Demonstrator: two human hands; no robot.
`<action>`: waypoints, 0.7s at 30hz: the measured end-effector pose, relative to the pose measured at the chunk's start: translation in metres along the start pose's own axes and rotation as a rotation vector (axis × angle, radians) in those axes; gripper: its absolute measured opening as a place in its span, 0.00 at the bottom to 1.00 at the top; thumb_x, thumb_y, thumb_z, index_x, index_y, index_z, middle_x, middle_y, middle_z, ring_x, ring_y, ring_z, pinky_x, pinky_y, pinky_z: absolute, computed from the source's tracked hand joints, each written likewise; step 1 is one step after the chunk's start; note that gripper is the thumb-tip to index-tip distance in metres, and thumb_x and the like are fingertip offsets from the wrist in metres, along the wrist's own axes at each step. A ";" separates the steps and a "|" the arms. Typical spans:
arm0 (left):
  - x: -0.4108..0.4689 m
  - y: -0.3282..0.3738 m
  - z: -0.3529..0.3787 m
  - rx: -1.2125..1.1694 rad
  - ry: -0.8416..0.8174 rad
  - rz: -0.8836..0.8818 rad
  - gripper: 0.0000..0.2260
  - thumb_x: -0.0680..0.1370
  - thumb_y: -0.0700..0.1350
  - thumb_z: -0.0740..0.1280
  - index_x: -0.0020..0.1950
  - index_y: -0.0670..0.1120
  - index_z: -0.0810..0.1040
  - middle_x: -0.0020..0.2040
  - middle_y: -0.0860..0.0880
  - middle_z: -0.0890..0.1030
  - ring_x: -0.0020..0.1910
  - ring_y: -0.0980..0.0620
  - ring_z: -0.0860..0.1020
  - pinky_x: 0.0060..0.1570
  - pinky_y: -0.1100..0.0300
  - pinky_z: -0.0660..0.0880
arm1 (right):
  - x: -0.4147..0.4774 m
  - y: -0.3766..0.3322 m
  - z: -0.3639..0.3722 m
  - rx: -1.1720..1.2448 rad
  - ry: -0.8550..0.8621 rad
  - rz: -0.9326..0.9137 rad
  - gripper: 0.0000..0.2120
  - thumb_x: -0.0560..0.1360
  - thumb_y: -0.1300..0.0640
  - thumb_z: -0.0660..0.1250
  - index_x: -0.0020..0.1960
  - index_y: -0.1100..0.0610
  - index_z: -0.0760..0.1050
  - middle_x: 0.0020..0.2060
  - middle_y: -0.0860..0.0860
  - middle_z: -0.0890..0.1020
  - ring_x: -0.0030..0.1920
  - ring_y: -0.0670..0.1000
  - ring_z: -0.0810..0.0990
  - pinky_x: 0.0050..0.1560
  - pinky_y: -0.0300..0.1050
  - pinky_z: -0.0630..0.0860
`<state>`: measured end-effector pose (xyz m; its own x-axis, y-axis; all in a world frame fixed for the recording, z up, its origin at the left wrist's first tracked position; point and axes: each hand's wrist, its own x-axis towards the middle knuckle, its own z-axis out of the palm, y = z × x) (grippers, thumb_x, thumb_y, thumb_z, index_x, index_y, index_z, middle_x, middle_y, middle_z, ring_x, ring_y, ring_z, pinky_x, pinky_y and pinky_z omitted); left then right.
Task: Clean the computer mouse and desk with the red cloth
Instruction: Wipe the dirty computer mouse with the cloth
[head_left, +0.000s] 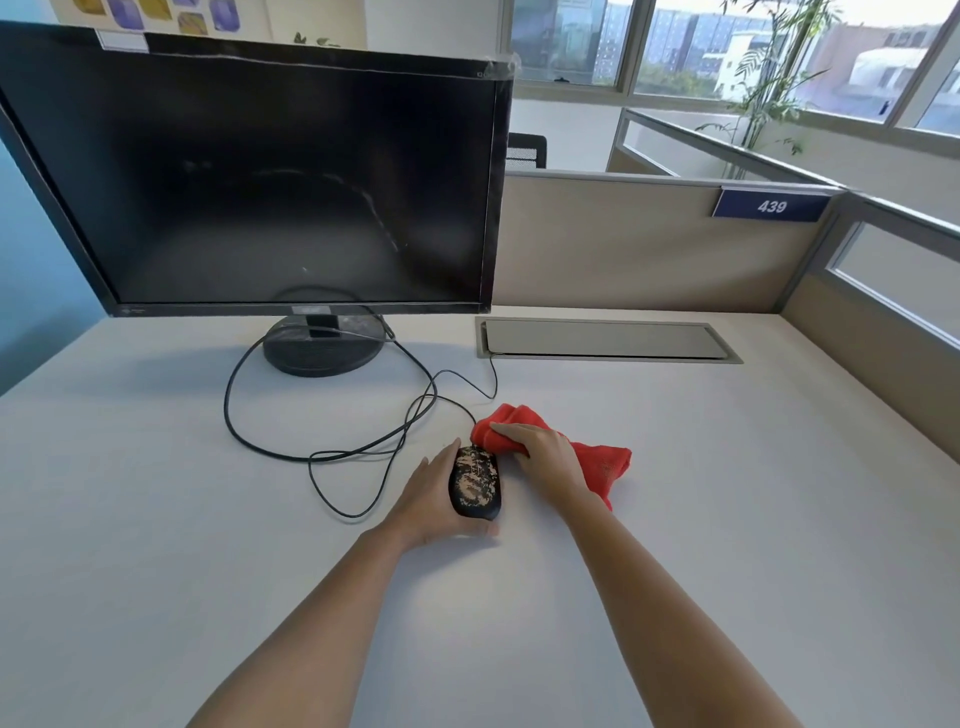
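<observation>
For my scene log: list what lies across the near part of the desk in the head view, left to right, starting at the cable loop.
cable loop → left hand, holding the mouse → mouse → right hand on the red cloth, whose loose end lies farthest right.

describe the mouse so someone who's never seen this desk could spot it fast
From the big black monitor, follow the cable forward across the white desk. The left hand grips the mouse there, beside the red cloth; it alone has a camouflage pattern.
</observation>
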<state>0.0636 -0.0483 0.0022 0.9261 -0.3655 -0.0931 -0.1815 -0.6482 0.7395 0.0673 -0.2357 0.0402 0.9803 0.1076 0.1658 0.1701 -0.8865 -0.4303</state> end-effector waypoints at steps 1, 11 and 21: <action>0.000 0.000 0.000 -0.003 0.000 -0.006 0.62 0.50 0.69 0.73 0.77 0.50 0.49 0.75 0.51 0.61 0.75 0.48 0.54 0.74 0.48 0.53 | 0.001 0.000 0.000 0.003 -0.008 0.000 0.21 0.75 0.61 0.62 0.66 0.49 0.74 0.63 0.51 0.80 0.61 0.54 0.77 0.56 0.48 0.72; -0.002 0.002 -0.003 0.005 -0.001 -0.007 0.63 0.49 0.69 0.74 0.77 0.50 0.50 0.74 0.51 0.62 0.74 0.47 0.57 0.72 0.47 0.58 | 0.016 0.002 -0.011 -0.064 -0.185 -0.082 0.20 0.75 0.64 0.61 0.63 0.47 0.77 0.62 0.51 0.80 0.62 0.55 0.75 0.59 0.48 0.70; -0.004 0.005 -0.004 0.002 -0.006 0.005 0.63 0.49 0.68 0.74 0.77 0.49 0.49 0.74 0.51 0.62 0.74 0.49 0.56 0.73 0.49 0.54 | 0.021 0.001 -0.012 -0.001 -0.156 -0.106 0.13 0.77 0.55 0.64 0.61 0.50 0.77 0.57 0.50 0.79 0.58 0.54 0.76 0.55 0.47 0.72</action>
<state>0.0602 -0.0478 0.0091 0.9234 -0.3723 -0.0931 -0.1866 -0.6477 0.7387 0.0868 -0.2393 0.0537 0.9605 0.2691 0.0706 0.2735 -0.8668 -0.4169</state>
